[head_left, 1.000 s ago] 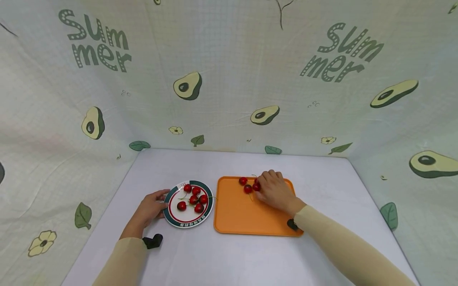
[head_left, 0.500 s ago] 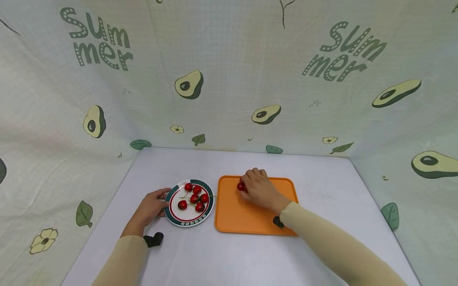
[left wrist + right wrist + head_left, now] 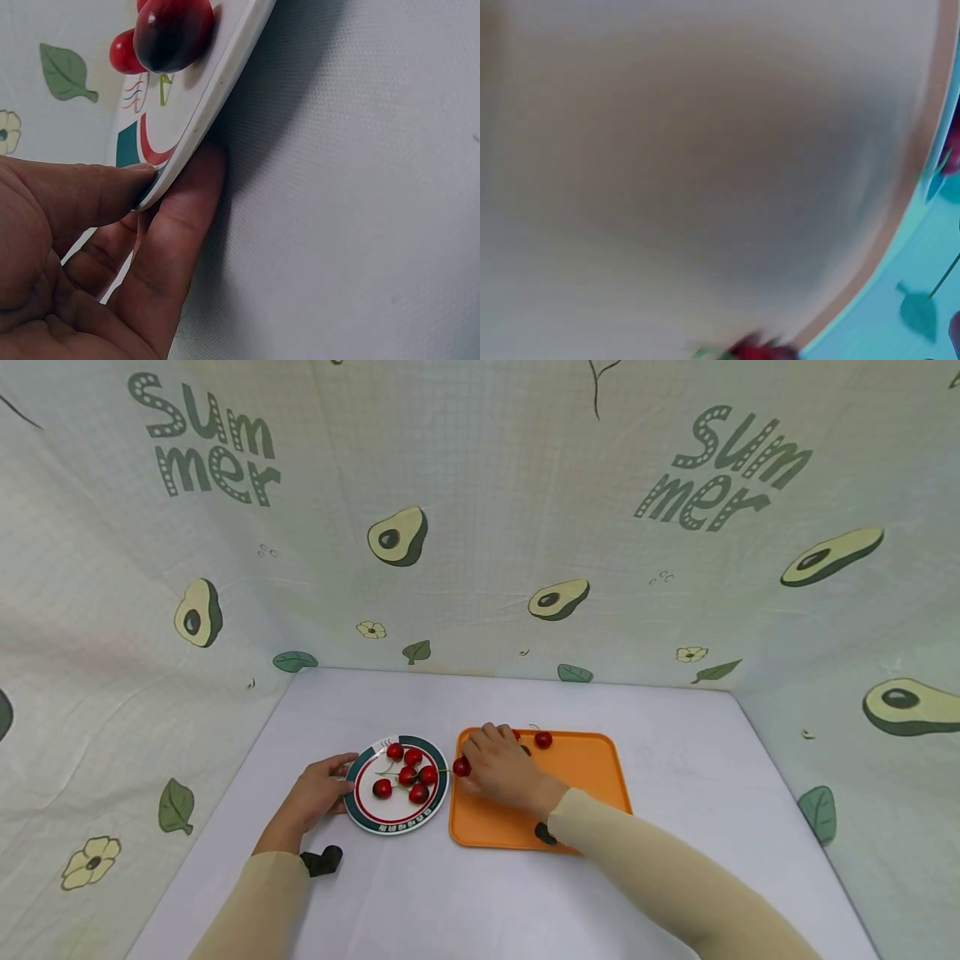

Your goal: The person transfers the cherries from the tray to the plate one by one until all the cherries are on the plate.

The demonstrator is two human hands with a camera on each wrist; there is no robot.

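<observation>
My left hand (image 3: 313, 793) pinches the left rim of a white plate (image 3: 382, 818) with a green and red border. In the left wrist view, the thumb (image 3: 90, 191) lies on top of the rim and fingers are beneath it. Several red cherries (image 3: 407, 777) lie on the plate. Over the left part of an orange tray (image 3: 480, 831), my right hand (image 3: 502, 770) holds a dark red cherry (image 3: 461, 767) at its fingertips, close to the plate's right rim. Another cherry (image 3: 543, 739) lies at the tray's back edge; others are partly hidden behind the hand.
The plate and tray sit side by side on a white table (image 3: 420, 902). A cloth (image 3: 480, 527) printed with avocados rises behind and at both sides. Black wrist pieces (image 3: 322, 861) show at both cuffs. The right wrist view is blurred, with cherries (image 3: 761, 351) at its bottom.
My right hand has moved left across the tray from the cherry group, carrying a cherry towards the plate. The left hand and plate have stayed in place.
</observation>
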